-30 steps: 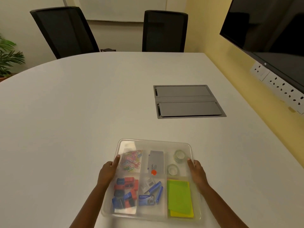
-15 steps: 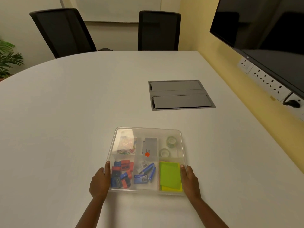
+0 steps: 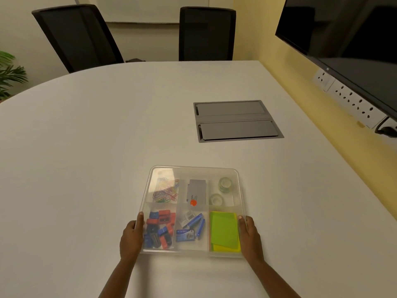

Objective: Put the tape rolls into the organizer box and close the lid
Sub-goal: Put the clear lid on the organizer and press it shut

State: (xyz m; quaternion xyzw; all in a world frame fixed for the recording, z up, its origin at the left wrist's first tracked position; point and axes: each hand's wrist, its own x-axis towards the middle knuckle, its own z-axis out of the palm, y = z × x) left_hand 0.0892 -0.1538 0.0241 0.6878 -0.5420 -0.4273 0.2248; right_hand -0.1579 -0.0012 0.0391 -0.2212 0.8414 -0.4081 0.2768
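Observation:
The clear plastic organizer box [image 3: 194,168] lies on the white table in front of me with its clear lid on top. Two clear tape rolls sit in its far right compartment, one [image 3: 225,184] behind the other [image 3: 216,199]. My left hand [image 3: 131,236] grips the box's near left edge, thumb on the lid. My right hand [image 3: 249,235] grips the near right edge the same way. Other compartments hold coloured paper clips, red and blue sharpeners, staple boxes and green and yellow sticky notes.
A grey cable hatch [image 3: 237,120] is set into the table beyond the box. Two black chairs [image 3: 207,33] stand at the far side. A dark screen [image 3: 348,44] and a row of sockets [image 3: 348,100] hang on the yellow wall at right. A plant [image 3: 8,74] is at far left.
Both hands slid back from the middle of the box's sides to its near corners a second ago. Since half a second ago they have stayed put, and the box lies in the same place.

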